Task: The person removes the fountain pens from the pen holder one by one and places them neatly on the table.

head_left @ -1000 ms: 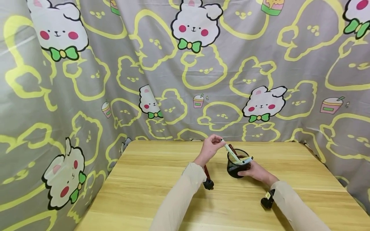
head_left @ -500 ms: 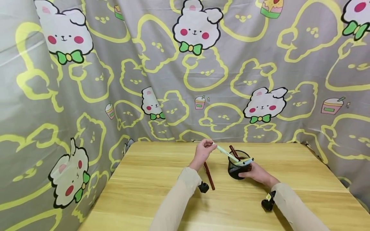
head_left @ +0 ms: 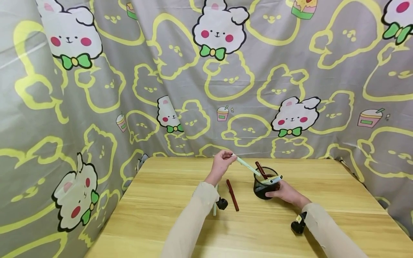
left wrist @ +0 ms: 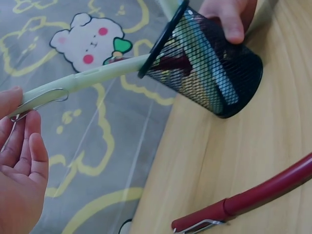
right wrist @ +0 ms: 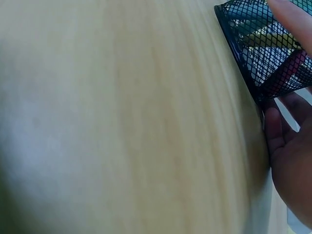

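Note:
My left hand pinches a pale green pen by its clip end, seen close up in the left wrist view. The pen's far end is at the rim of a black mesh pen holder, which tilts in that view. My right hand grips the holder around its side; in the right wrist view, fingers lie on the mesh. Inside the holder stand a dark red pen and several other pens, with a light blue one leaning out over the rim toward the right hand.
A dark red pen lies on the wooden table right of the left sleeve. Another pale green pen is partly hidden under that sleeve. A patterned curtain hangs behind the table's far edge.
My left hand has moved left, drawing the pale green pen up and out of the holder. The red pen and another green pen on the table now show past the sleeve. The right hand stays put.

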`<state>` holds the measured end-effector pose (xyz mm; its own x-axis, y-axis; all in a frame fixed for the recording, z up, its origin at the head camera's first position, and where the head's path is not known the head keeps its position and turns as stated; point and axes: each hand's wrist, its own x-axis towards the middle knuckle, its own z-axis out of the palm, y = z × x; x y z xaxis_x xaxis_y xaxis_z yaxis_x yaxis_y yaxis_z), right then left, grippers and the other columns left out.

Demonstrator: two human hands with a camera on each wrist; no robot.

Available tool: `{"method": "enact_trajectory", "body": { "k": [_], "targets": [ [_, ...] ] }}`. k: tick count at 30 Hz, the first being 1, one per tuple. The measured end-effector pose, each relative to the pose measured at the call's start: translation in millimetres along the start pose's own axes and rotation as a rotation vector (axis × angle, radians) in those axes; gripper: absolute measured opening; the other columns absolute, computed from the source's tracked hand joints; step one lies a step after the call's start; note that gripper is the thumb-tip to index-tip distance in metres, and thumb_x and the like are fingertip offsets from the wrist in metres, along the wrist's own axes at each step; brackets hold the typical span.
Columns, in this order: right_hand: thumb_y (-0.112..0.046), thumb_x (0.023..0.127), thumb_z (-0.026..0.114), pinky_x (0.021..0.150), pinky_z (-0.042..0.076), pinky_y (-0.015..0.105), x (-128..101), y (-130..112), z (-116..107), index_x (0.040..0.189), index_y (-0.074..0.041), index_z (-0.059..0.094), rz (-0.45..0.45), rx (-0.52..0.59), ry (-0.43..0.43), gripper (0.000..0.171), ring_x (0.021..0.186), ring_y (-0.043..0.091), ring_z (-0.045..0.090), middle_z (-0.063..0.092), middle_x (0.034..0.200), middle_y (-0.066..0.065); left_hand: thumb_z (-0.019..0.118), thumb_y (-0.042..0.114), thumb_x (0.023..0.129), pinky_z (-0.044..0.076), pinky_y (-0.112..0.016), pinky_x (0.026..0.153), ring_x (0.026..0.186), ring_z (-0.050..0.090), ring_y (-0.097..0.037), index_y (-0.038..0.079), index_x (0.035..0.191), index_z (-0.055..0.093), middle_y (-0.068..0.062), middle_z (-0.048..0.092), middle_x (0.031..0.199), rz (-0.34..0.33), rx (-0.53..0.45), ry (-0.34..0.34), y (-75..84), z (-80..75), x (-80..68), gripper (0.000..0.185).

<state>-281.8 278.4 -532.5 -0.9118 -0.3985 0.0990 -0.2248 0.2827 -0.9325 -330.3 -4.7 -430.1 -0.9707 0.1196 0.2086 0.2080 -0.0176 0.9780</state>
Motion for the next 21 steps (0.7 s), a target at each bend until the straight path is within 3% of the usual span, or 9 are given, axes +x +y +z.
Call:
{"method": "enact_trajectory", "body": {
  "k": [8, 13, 20, 21],
  "targets": [
    [-0.011, 0.078, 0.078, 0.092, 0.038, 0.017, 0.3, 0.7, 0.4, 0.136, 0.006, 0.042, -0.051, 0.033, -0.009, 0.071, 0.111, 0.004, 0.052, 0.050, 0.132, 0.023, 0.069, 0.008, 0.086, 0.053, -0.034, 0.075, 0.075, 0.060, -0.011, -0.006, 0.101, 0.062, -0.002, 0.064, 0.083, 0.028, -0.035, 0.023, 7.5, -23.9, 0.4, 0.022],
    [-0.009, 0.077, 0.078, 0.093, 0.035, 0.014, 2.1, 1.6, 0.1, 0.137, 0.008, 0.040, -0.089, 0.037, -0.003, 0.073, 0.112, 0.001, 0.050, 0.048, 0.133, 0.025, 0.068, 0.010, 0.088, 0.053, -0.032, 0.075, 0.075, 0.060, -0.012, -0.010, 0.108, 0.059, -0.002, 0.064, 0.085, 0.023, -0.025, 0.017, 14.3, -42.8, 1.6, 0.030],
    [-0.011, 0.076, 0.080, 0.093, 0.035, 0.015, 2.5, -0.4, -0.4, 0.135, 0.006, 0.044, -0.089, 0.016, 0.008, 0.072, 0.112, 0.001, 0.050, 0.051, 0.132, 0.023, 0.066, 0.009, 0.090, 0.051, -0.044, 0.084, 0.076, 0.062, -0.011, -0.008, 0.111, 0.062, -0.010, 0.067, 0.093, 0.006, 0.011, -0.008, 24.8, -70.6, -4.9, 0.027],
    [-0.011, 0.076, 0.080, 0.093, 0.035, 0.015, 2.6, -0.5, -0.7, 0.136, 0.006, 0.043, -0.090, 0.015, 0.005, 0.072, 0.112, 0.001, 0.050, 0.050, 0.132, 0.023, 0.065, 0.008, 0.090, 0.050, -0.046, 0.085, 0.079, 0.063, -0.016, -0.007, 0.111, 0.062, -0.010, 0.066, 0.093, -0.006, 0.019, -0.009, 24.3, -74.4, -5.2, 0.026]
  ]
}}
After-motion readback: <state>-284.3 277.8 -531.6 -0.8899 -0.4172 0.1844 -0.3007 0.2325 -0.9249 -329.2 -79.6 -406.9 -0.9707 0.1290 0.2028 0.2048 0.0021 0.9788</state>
